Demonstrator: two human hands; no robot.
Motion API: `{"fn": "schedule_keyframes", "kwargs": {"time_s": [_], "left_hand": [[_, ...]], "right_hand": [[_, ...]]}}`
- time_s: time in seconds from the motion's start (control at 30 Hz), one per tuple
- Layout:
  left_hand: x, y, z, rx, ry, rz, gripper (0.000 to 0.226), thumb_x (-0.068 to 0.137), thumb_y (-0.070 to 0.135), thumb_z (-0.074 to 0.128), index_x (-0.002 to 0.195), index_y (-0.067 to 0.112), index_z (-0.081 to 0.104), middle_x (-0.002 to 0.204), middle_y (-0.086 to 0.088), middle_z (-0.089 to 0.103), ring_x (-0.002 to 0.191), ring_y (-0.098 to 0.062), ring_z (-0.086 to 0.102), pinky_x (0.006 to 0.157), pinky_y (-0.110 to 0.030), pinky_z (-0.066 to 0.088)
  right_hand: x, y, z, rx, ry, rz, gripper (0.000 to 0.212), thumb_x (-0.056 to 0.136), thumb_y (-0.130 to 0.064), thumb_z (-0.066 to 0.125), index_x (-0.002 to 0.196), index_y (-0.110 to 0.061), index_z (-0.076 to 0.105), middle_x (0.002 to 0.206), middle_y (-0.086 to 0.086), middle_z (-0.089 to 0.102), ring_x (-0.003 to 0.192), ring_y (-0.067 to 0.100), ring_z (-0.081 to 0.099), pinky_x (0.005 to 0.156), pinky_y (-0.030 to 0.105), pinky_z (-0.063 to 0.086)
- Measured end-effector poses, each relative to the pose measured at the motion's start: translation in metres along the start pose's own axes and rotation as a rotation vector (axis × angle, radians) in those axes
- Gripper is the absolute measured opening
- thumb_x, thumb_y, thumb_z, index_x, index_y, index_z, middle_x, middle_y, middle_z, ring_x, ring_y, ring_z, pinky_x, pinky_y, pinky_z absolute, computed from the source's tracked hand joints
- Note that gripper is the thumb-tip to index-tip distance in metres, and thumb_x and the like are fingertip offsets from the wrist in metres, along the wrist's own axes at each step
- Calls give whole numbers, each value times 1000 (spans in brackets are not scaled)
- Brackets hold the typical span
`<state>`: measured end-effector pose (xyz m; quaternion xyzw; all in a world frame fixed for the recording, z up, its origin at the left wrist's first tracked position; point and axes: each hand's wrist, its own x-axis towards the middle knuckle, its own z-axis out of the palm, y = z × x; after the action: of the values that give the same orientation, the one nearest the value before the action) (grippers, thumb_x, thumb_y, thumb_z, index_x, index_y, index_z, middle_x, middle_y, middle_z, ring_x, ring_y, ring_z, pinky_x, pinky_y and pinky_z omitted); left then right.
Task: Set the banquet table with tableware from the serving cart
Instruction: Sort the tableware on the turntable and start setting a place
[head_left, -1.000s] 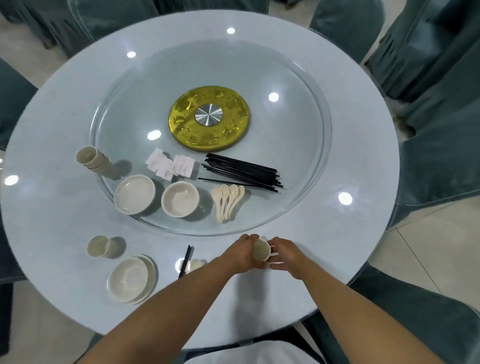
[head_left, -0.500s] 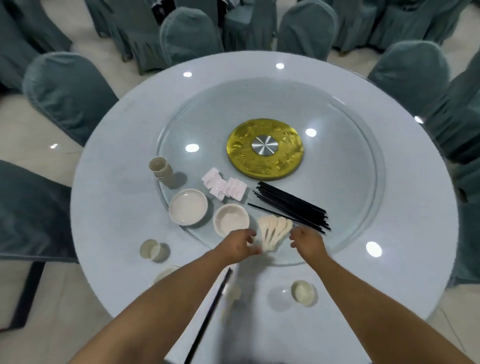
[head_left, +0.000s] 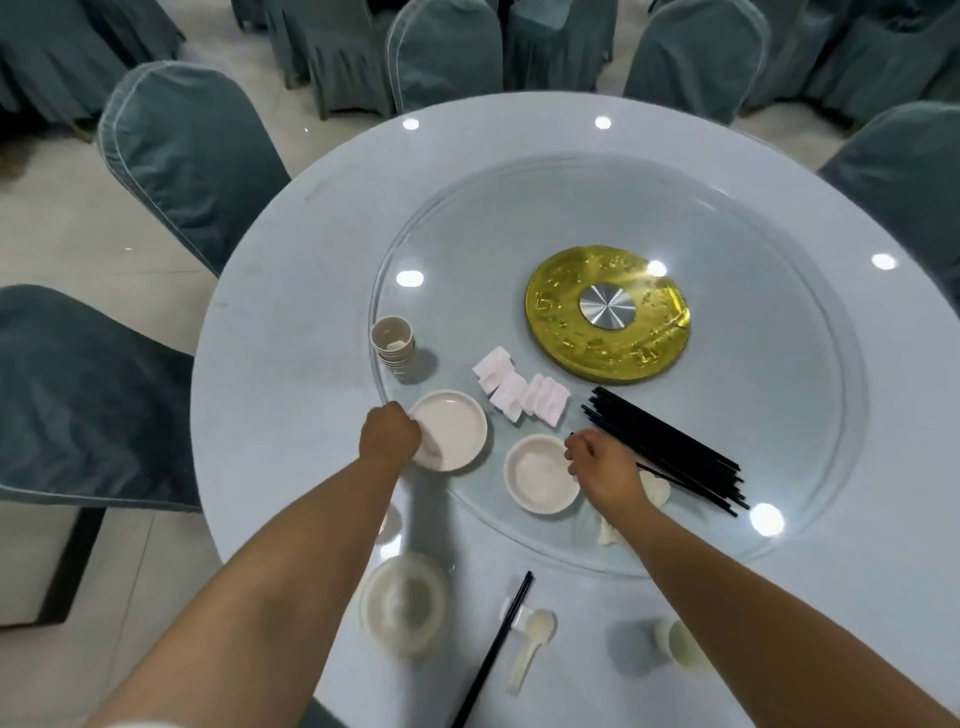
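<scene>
The left hand (head_left: 389, 435) curls over the near-left rim of the plate (head_left: 451, 430), gripping it. The plate sits on the turntable (head_left: 779, 364), toward the person from the gold hub (head_left: 607, 315). The right hand (head_left: 602, 467) is curled at the right rim of the bowl (head_left: 537, 475), which lies right of the plate — whether it pinches the rim I cannot tell. Right of the bowl lie black chopsticks (head_left: 670, 449); between plate and hub, white rests (head_left: 522, 397). Left of the hub stands a cup stack (head_left: 393, 342). Off the turntable, nearer the person — a set plate (head_left: 404, 605), spoon (head_left: 535, 642) and cup (head_left: 680, 644) on the table (head_left: 270, 364).
</scene>
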<state>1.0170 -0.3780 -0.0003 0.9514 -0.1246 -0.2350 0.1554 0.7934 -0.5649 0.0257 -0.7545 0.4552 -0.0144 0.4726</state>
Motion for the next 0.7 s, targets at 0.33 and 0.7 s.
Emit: {"fn": "schedule_keyframes", "kwargs": {"time_s": [0.33, 0.7], "left_hand": [[33, -15, 17, -136, -110, -113, 22, 84, 17, 67, 98, -1, 69, 103, -20, 70, 101, -37, 64, 82, -36, 51], [34, -13, 5, -177, -88, -165, 19, 81, 3, 59, 95, -3, 70, 100, -22, 70, 100, -36, 66, 83, -37, 55]], "right_hand": [[12, 7, -5, -54, 63, 65, 26, 93, -23, 45, 80, -16, 66, 79, 0, 68, 81, 24, 66, 80, 44, 55], [7, 10, 2, -30, 81, 59, 26, 93, -24, 43, 79, -20, 65, 77, -2, 67, 78, 23, 66, 77, 43, 54]]}}
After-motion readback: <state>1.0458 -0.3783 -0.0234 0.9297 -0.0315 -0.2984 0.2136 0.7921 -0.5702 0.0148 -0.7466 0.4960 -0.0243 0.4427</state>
